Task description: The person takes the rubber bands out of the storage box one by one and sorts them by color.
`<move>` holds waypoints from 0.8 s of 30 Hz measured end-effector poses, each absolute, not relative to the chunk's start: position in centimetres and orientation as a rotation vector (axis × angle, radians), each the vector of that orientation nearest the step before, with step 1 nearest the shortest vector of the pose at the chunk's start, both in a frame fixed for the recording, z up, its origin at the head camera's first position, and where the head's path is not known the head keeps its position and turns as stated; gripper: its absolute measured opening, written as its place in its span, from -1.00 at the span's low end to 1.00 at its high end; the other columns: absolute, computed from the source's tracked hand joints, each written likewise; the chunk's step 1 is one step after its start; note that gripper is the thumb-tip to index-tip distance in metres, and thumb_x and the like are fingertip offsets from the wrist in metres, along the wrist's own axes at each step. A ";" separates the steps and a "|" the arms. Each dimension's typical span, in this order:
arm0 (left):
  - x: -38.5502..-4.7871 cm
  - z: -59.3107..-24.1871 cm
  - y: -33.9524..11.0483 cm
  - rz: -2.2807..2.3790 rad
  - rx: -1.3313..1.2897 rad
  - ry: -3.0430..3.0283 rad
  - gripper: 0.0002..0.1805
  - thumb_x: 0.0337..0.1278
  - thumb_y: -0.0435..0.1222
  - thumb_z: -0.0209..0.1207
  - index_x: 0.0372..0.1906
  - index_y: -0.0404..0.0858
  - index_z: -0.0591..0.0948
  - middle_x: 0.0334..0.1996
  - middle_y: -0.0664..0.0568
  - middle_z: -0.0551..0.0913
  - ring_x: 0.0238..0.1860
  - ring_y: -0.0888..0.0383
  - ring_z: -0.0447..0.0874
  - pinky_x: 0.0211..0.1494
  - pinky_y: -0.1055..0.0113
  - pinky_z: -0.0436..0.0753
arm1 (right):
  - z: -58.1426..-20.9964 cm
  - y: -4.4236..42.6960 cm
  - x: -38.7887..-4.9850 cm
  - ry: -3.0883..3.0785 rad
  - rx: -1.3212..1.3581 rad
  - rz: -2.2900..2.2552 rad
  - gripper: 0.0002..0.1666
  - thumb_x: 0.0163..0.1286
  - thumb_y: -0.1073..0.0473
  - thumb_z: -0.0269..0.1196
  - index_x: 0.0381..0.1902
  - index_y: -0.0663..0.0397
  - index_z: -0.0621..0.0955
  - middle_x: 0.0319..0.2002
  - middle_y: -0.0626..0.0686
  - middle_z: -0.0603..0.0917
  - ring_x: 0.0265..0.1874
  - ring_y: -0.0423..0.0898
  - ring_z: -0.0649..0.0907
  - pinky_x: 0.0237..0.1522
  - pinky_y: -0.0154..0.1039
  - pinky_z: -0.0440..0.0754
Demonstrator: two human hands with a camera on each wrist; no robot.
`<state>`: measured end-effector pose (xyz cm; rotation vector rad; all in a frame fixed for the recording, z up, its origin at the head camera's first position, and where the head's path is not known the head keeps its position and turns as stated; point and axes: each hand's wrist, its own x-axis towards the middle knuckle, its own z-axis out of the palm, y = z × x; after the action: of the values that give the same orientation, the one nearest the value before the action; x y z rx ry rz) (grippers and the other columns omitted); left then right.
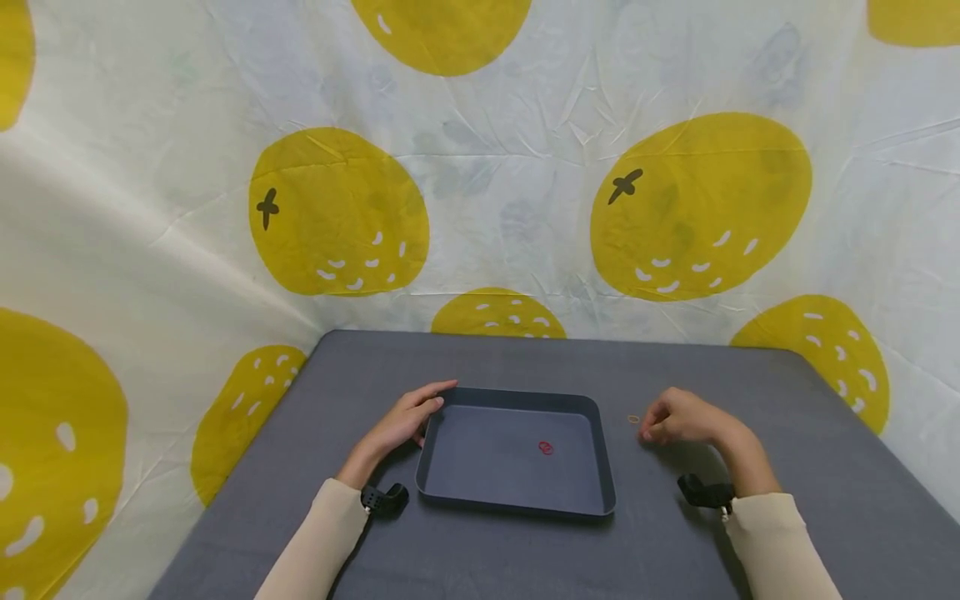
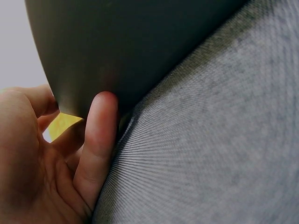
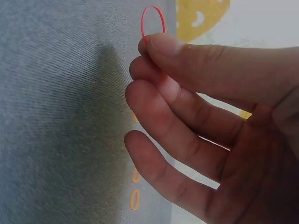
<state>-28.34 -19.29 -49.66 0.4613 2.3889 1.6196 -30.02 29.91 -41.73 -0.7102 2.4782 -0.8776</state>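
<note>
A dark grey rectangular tray (image 1: 517,508) lies on the table, with red rubber bands (image 1: 546,448) on its floor right of the middle. My left hand (image 1: 405,418) holds the tray's left side near the far corner. In the left wrist view, one finger (image 2: 102,123) touches the outer wall. My right hand (image 1: 686,417) is above the table, right of the tray. Between its thumb and forefinger it pinches a thin red rubber band (image 3: 143,23), best seen in the right wrist view; its other fingers are loosely curved.
An orange rubber band (image 1: 633,419) lies on the grey cloth-covered table (image 1: 480,554) between the tray and my right hand. More orange bands (image 3: 135,199) show behind my fingers in the right wrist view. A white curtain (image 1: 510,225) with yellow fruit prints hangs behind the table.
</note>
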 end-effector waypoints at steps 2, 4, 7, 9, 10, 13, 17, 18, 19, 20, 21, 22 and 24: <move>-28.4 -49.7 -19.3 1.618 0.463 2.387 -0.50 0.68 -0.11 -0.08 0.58 0.03 0.36 -0.57 0.06 0.33 -0.62 0.22 0.32 -0.53 0.20 0.70 | -41.8 29.8 -30.1 2.466 -0.707 -0.881 -0.94 0.22 0.36 0.39 -0.35 0.28 0.78 -0.45 0.01 0.74 -0.50 -0.26 0.56 -0.44 -0.36 0.56; -28.4 -49.7 -19.3 1.613 0.469 2.392 -0.49 0.68 -0.11 -0.08 0.58 0.01 0.35 -0.55 0.05 0.33 -0.61 0.22 0.32 -0.54 0.20 0.70 | -41.9 29.7 -30.1 2.451 -0.706 -0.886 -0.93 0.21 0.37 0.39 -0.35 0.29 0.78 -0.45 0.02 0.74 -0.50 -0.26 0.56 -0.44 -0.36 0.56; -28.5 -49.7 -19.3 1.608 0.465 2.398 -0.49 0.68 -0.11 -0.07 0.58 0.01 0.35 -0.53 0.05 0.33 -0.61 0.22 0.32 -0.55 0.21 0.69 | -42.0 29.6 -30.1 2.414 -0.707 -0.897 -0.92 0.21 0.39 0.37 -0.35 0.33 0.77 -0.47 0.02 0.73 -0.51 -0.26 0.55 -0.46 -0.37 0.55; -28.5 -49.6 -19.3 1.605 0.467 2.397 -0.49 0.68 -0.12 -0.08 0.58 0.01 0.35 -0.52 0.04 0.33 -0.61 0.22 0.32 -0.55 0.21 0.69 | -42.2 29.5 -30.2 2.394 -0.704 -0.902 -0.92 0.21 0.40 0.36 -0.36 0.34 0.77 -0.48 0.02 0.71 -0.52 -0.27 0.55 -0.48 -0.38 0.54; -28.5 -49.6 -19.3 1.606 0.465 2.394 -0.49 0.68 -0.12 -0.08 0.58 0.01 0.35 -0.52 0.04 0.33 -0.61 0.22 0.33 -0.55 0.21 0.69 | -42.3 29.5 -30.2 2.386 -0.703 -0.903 -0.92 0.21 0.41 0.35 -0.36 0.35 0.77 -0.48 0.01 0.71 -0.52 -0.27 0.55 -0.48 -0.38 0.54; -28.4 -49.5 -19.3 1.611 0.459 2.384 -0.50 0.68 -0.13 -0.09 0.58 0.03 0.35 -0.52 0.05 0.33 -0.62 0.22 0.33 -0.54 0.20 0.70 | -42.4 29.4 -30.3 2.373 -0.698 -0.914 -0.92 0.21 0.42 0.33 -0.37 0.36 0.76 -0.49 0.01 0.70 -0.53 -0.25 0.56 -0.48 -0.37 0.56; -28.4 -49.5 -19.3 1.620 0.449 2.389 -0.50 0.68 -0.13 -0.08 0.57 0.02 0.36 -0.55 0.07 0.32 -0.62 0.22 0.34 -0.54 0.20 0.70 | -42.4 29.4 -30.3 2.369 -0.687 -0.925 -0.91 0.23 0.42 0.30 -0.38 0.36 0.75 -0.50 0.01 0.68 -0.52 -0.22 0.56 -0.47 -0.34 0.57; -28.5 -49.5 -19.3 1.623 0.449 2.392 -0.50 0.67 -0.13 -0.07 0.57 0.01 0.36 -0.56 0.07 0.32 -0.63 0.22 0.33 -0.55 0.20 0.70 | -42.4 29.4 -30.3 2.372 -0.684 -0.926 -0.91 0.23 0.42 0.30 -0.38 0.35 0.75 -0.50 0.01 0.68 -0.52 -0.22 0.56 -0.48 -0.33 0.57; -28.5 -49.5 -19.3 1.625 0.446 2.394 -0.50 0.67 -0.14 -0.07 0.57 0.01 0.37 -0.56 0.08 0.32 -0.63 0.23 0.33 -0.55 0.20 0.70 | -42.4 29.4 -30.3 2.378 -0.682 -0.924 -0.91 0.23 0.42 0.30 -0.38 0.35 0.75 -0.50 0.01 0.68 -0.52 -0.21 0.56 -0.48 -0.33 0.57; -28.6 -49.5 -19.3 1.627 0.443 2.396 -0.50 0.67 -0.14 -0.06 0.57 0.01 0.37 -0.56 0.08 0.32 -0.63 0.23 0.34 -0.55 0.20 0.69 | -42.4 29.4 -30.3 2.385 -0.679 -0.922 -0.91 0.24 0.42 0.30 -0.38 0.35 0.75 -0.50 0.02 0.68 -0.51 -0.20 0.56 -0.48 -0.32 0.57; -28.6 -49.6 -19.3 1.626 0.441 2.398 -0.50 0.67 -0.14 -0.06 0.57 0.00 0.37 -0.56 0.08 0.33 -0.63 0.23 0.34 -0.56 0.20 0.69 | -42.3 29.3 -30.3 2.395 -0.675 -0.918 -0.91 0.24 0.42 0.31 -0.38 0.34 0.75 -0.50 0.02 0.68 -0.51 -0.20 0.57 -0.47 -0.32 0.57; -28.6 -49.6 -19.3 1.627 0.439 2.397 -0.50 0.67 -0.14 -0.06 0.57 0.01 0.37 -0.55 0.08 0.33 -0.63 0.23 0.35 -0.56 0.21 0.69 | -42.3 29.3 -30.2 2.405 -0.672 -0.914 -0.91 0.25 0.41 0.31 -0.38 0.34 0.75 -0.50 0.02 0.69 -0.51 -0.19 0.57 -0.47 -0.32 0.57; -28.6 -49.6 -19.3 1.627 0.441 2.394 -0.49 0.67 -0.15 -0.06 0.58 -0.02 0.36 -0.54 0.07 0.34 -0.63 0.23 0.35 -0.56 0.21 0.69 | -42.2 29.3 -30.2 2.427 -0.663 -0.903 -0.92 0.26 0.39 0.33 -0.37 0.32 0.76 -0.50 0.01 0.69 -0.50 -0.19 0.57 -0.47 -0.32 0.57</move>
<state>-28.63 -19.32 -49.62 0.4414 2.3940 1.6267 -30.21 29.31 -42.21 -0.6626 2.4268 -0.9026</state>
